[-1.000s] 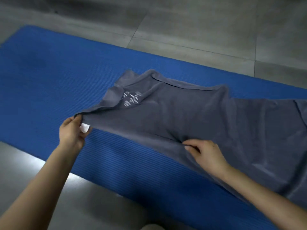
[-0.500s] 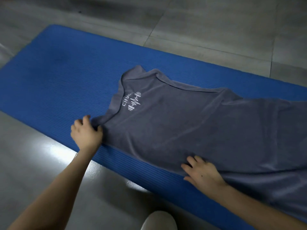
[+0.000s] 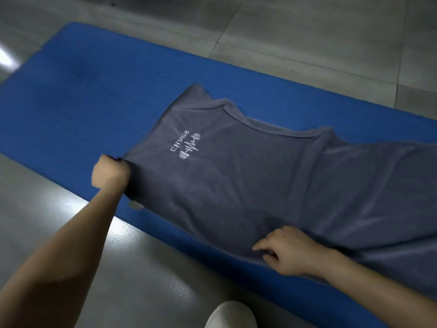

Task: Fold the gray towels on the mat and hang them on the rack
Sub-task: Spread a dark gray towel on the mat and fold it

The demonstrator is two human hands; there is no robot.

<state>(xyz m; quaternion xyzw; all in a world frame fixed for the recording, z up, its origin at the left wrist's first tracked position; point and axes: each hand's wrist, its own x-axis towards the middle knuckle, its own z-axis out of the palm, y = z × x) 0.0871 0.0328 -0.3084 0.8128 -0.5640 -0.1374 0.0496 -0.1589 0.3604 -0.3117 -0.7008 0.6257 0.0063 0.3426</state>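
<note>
The left hand (image 3: 111,171) fisted round the towel (image 3: 260,181) corner; the right hand (image 3: 288,250), loosely open, pinned the edge under it. Pulling taut would square the fold.

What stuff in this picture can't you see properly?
Head view only:
- Towel: right end cut off by the picture's edge.
- Left hand: fingertips hidden inside its grip on the towel corner.
- White writing: too blurry to read.
- Shoe: cut off by the bottom edge.
- Rack: nowhere in view.
</note>
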